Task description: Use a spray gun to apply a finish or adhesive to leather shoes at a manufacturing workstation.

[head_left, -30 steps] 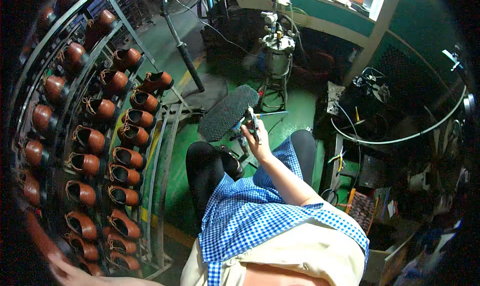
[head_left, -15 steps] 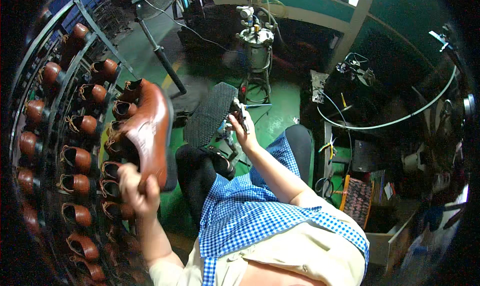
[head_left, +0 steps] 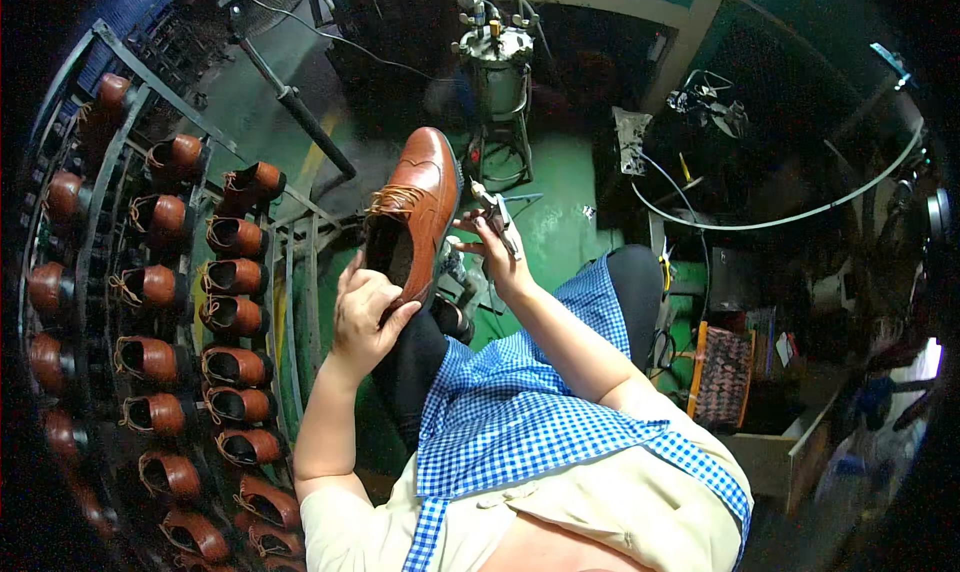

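Observation:
A brown leather lace-up shoe [head_left: 425, 182] with tan laces is in front of me, toe pointing away and opening facing up. Its heel is gripped by my left hand [head_left: 368, 317], thumb along the side and fingers at the rear. Just right of the shoe, my right hand [head_left: 503, 264] is closed around a metal spray gun [head_left: 497, 217]. The gun is close to the shoe's side; I cannot tell whether they touch. The shoe covers most of what lies below it.
On the left stands a metal rack [head_left: 285, 312] with several rows of brown shoes [head_left: 237, 317]. A metal pressure pot [head_left: 500, 87] is at the far middle, a fan [head_left: 268, 0] at far left. A pale hose [head_left: 800, 217] curves on the right, near a patterned panel [head_left: 722, 377].
My left hand has brought the shoe rightward from beside the rack to in front of me, covering the dark mesh disc. My right hand keeps the spray gun in nearly the same place.

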`<state>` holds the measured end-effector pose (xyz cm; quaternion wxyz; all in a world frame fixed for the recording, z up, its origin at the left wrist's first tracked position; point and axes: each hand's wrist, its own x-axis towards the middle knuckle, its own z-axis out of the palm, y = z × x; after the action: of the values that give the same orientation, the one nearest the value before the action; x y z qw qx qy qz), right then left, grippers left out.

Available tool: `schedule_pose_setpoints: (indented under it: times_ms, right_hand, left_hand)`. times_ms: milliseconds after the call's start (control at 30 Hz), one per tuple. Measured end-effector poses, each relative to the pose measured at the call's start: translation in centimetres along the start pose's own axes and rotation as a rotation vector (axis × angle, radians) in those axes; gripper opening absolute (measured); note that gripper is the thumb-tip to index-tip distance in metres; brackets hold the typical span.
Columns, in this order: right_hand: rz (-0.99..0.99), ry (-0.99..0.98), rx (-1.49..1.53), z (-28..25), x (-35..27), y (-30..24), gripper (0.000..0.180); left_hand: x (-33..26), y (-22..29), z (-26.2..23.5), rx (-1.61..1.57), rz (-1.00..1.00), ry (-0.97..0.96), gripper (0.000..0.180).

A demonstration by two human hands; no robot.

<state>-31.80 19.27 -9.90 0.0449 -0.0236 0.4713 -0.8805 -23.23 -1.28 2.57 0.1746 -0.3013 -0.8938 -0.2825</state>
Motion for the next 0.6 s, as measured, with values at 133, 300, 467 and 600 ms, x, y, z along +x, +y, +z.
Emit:
schedule_pose_setpoints:
  times_ms: [133, 300, 467, 600]
  right_hand:
    - [0.024, -0.061, 0.038, 0.8, -0.5, 0.0, 0.053]
    - [0.033, -0.093, 0.072, 1.7, 0.1, -0.4, 0.053]
    - [0.019, -0.114, 0.066, 1.3, 1.3, -0.3, 0.054]
    - [0.023, -0.126, 0.058, 1.1, 1.8, -0.5, 0.054]
  left_hand:
    - [0.3, 1.1, -1.0, 0.193, -0.04, -0.023, 0.021]
    - [0.1, 1.1, -2.2, 0.155, -0.086, -0.138, 0.024]
    - [-0.2, 0.6, -3.4, 0.073, -0.07, -0.217, 0.024]
    - [0.4, 1.9, -3.9, 0.146, -0.021, -0.243, 0.028]
